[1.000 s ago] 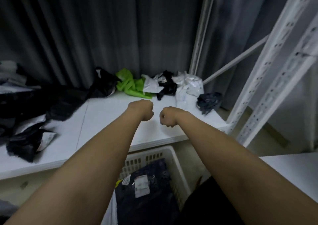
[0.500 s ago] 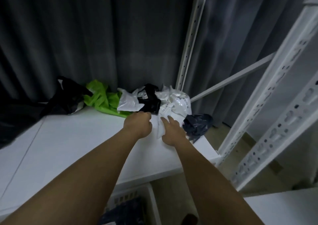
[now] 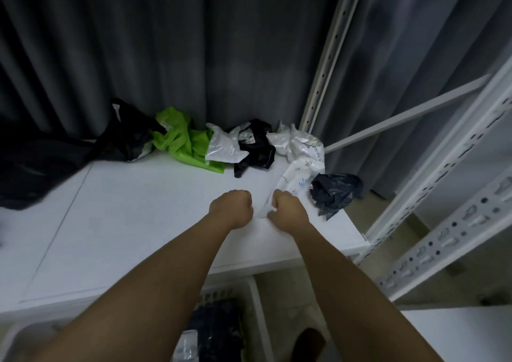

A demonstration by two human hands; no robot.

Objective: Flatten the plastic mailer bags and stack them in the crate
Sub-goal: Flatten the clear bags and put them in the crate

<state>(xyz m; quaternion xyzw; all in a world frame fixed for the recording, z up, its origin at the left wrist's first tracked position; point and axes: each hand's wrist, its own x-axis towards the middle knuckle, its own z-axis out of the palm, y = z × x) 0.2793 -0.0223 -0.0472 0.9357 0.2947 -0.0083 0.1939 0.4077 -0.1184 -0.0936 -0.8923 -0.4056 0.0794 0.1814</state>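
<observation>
Hands reach out side by side over the white shelf (image 3: pixel 144 212). The right hand (image 3: pixel 288 212) has its fingers curled round the near end of a white mailer bag (image 3: pixel 297 173), which stretches away to the far right corner. The left hand (image 3: pixel 231 208) is clenched just beside it; whether it pinches the bag's edge cannot be told. Along the far edge lie crumpled bags: a black bag (image 3: pixel 124 137) at left, a green bag (image 3: pixel 182 143), a silver-white bag (image 3: pixel 223 147) and a small black bag (image 3: pixel 256 148). A dark grey bag (image 3: pixel 335 191) sits at the right edge. Below the near edge, a white crate (image 3: pixel 256 303) holds dark flattened bags (image 3: pixel 219 325).
</observation>
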